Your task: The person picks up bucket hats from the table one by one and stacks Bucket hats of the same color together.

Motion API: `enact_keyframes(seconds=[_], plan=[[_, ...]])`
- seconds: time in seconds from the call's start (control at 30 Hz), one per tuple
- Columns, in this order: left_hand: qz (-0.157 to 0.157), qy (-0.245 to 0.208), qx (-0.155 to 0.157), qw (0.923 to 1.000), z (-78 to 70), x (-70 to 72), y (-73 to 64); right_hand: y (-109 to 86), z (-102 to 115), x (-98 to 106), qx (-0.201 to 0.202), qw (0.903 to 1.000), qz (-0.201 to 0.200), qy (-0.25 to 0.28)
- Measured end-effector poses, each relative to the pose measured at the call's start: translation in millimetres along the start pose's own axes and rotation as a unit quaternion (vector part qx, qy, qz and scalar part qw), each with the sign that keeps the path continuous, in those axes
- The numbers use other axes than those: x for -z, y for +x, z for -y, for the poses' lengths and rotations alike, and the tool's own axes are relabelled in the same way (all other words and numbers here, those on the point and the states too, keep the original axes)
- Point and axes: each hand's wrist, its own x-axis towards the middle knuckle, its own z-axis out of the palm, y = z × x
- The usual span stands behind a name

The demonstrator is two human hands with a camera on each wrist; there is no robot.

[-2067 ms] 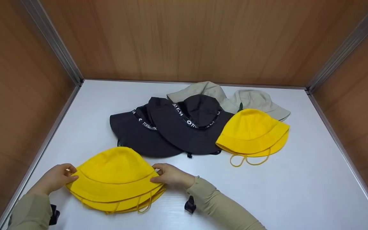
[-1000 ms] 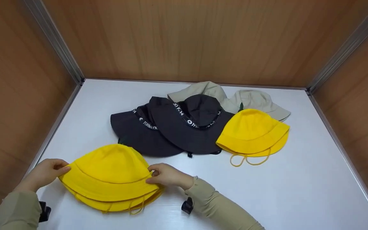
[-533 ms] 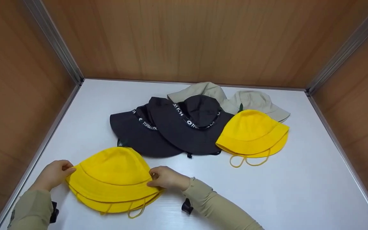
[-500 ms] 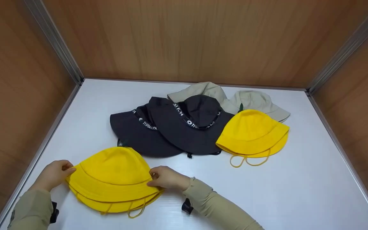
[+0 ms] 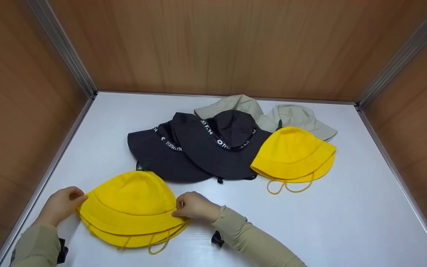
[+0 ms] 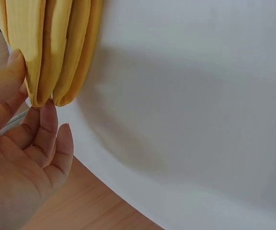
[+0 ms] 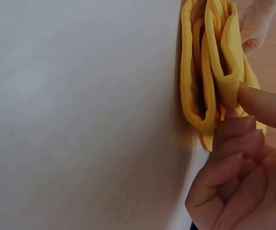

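Two flattened yellow bucket hats lie one upon the other at the front left of the white table, crowns pointing away. A thin yellow cord loop hangs out below their brims. My left hand pinches the left brim corner between thumb and fingertips; the left wrist view shows folded brim layers side by side there. At the opposite corner my right hand pinches the upper hat's brim. In the right wrist view, the lower hat's folded edge lies against the table beside the fingers.
Behind lie two overlapping black hats with white lettering on their bands. Another yellow hat with a cord lies at their right, overlapping a beige hat. A second beige hat is partly hidden. Wooden walls enclose the table.
The hats' left corner was drawn left and up with my left hand, then came back. The lower hat's brim sticks out less at the right than at first. The other hats have stayed put.
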Motion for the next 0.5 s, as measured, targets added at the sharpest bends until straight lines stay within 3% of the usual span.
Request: enact_keyframes(seconds=[0.23, 0.33, 0.43, 0.5], plan=[[-0.004, -0.011, -0.004, 0.9999, -4.5, -1.3, -3.5, -5.2, -12, 12, -0.014, 0.9965, 0.007, 0.082], [-0.05, -0.01, -0.028, 0.9983, -14.4, -6.7, -8.9, -13.5, -22, 23, -0.02, 0.99, -0.004, 0.14], [-0.112, -0.018, -0.056, 0.9919, -31.0, -16.4, -14.7, -24.8, -36, 35, -0.024, 0.9794, -0.02, 0.2], [-0.128, -0.028, -0.063, 0.9894, -44.9, -22.4, -18.1, -32.5, -47, 43, -0.029, 0.9701, -0.034, 0.239]])
